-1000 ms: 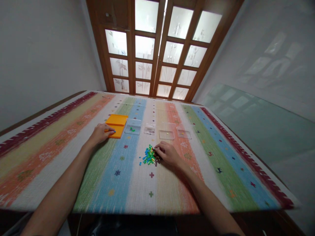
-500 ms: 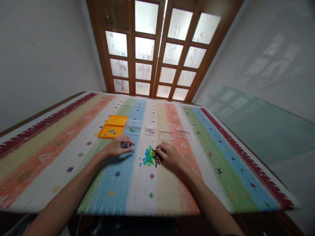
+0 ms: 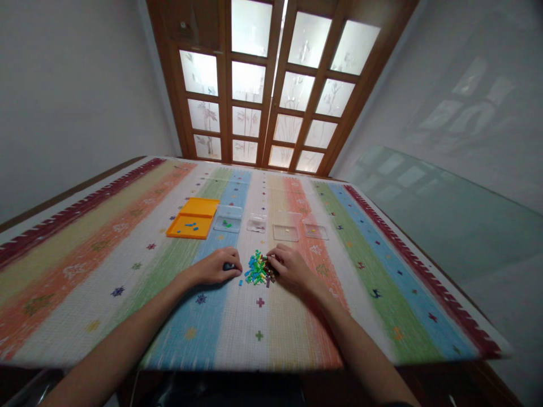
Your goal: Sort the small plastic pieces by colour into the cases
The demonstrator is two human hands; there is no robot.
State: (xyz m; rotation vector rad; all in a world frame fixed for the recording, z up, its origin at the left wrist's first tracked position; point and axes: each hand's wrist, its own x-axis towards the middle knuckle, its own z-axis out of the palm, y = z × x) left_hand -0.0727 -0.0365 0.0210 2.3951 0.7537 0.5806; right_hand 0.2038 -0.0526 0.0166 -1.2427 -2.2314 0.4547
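Observation:
A small pile of tiny coloured bricks [image 3: 257, 269], mostly blue, green and brown, lies on the striped table cloth [image 3: 127, 249]. My left hand [image 3: 217, 266] rests just left of the pile with its fingers curled down onto the cloth. On the pile's right edge, my right hand [image 3: 288, 265] has its fingertips pinched together among the brown bricks. What either hand holds is too small to make out.
Behind the pile stands a row of containers: an orange tray [image 3: 190, 223] with a few blue bricks, then several clear shallow boxes [image 3: 229, 219] [image 3: 287, 230] with a few pieces each. A wooden glazed door [image 3: 271, 85] stands beyond the table's far edge.
My left hand has come back from the orange tray, down and to the right, to the pile's left edge. My right hand has stayed at the pile's right side.

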